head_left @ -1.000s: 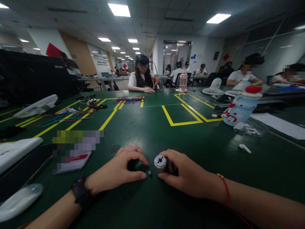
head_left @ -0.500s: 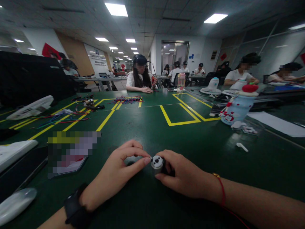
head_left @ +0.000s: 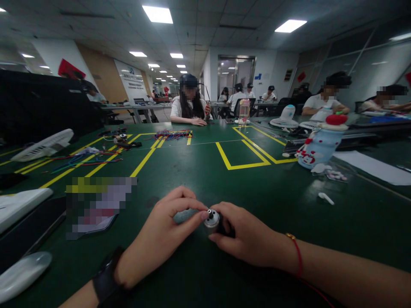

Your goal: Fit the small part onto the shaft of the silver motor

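My right hand (head_left: 245, 233) is closed round a small cylindrical motor (head_left: 212, 229), held upright with its silver end face and dark holes turned up. Thumb and fingers of my left hand (head_left: 171, 220) pinch a tiny metal sleeve (head_left: 210, 212), dark below with a bright rim. That sleeve is over the middle of the motor's face; whether it touches or fits onto the shaft is too small to tell. The motor's lower part is hidden by my right fingers.
Yellow tape marks the green table (head_left: 180, 167). Wires (head_left: 173, 134) lie ahead, a blue bottle (head_left: 323, 143) and an earbud (head_left: 326, 198) to the right. On the left are a pouch (head_left: 99, 214), a computer mouse (head_left: 25, 269) and a white fan (head_left: 43, 145). A co-worker (head_left: 189, 102) sits opposite.
My left hand has moved slightly right, carrying the sleeve from the left edge of the motor's face to over its middle. My right hand and the motor have stayed put.
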The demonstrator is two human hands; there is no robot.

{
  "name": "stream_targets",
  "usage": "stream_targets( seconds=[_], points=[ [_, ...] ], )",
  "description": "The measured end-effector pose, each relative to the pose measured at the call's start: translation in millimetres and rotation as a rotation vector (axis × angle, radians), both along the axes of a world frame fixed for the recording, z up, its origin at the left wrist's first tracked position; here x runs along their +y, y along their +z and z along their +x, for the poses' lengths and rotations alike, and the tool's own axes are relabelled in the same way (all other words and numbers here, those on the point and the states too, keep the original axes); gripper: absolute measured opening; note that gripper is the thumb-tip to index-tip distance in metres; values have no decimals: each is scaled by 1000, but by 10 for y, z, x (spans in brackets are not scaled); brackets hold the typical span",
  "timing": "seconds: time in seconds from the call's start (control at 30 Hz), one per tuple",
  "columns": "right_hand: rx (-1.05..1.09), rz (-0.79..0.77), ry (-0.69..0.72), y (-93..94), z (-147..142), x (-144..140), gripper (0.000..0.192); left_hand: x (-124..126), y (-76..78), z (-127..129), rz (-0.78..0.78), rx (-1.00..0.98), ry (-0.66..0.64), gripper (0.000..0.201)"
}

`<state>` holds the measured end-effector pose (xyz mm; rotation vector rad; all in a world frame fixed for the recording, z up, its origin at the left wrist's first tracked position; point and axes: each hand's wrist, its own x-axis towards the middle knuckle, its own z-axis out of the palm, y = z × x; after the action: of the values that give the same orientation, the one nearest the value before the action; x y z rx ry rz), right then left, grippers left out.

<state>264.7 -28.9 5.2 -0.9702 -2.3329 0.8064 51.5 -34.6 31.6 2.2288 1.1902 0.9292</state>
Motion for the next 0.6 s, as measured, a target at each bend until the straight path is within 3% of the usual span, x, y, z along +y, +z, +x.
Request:
stream_targets(
  seconds=[0.6],
  points=[
    [-7, 17, 3, -17, -8, 15, 27, 6, -49, 10, -12, -56, -60, 23]
  ],
)
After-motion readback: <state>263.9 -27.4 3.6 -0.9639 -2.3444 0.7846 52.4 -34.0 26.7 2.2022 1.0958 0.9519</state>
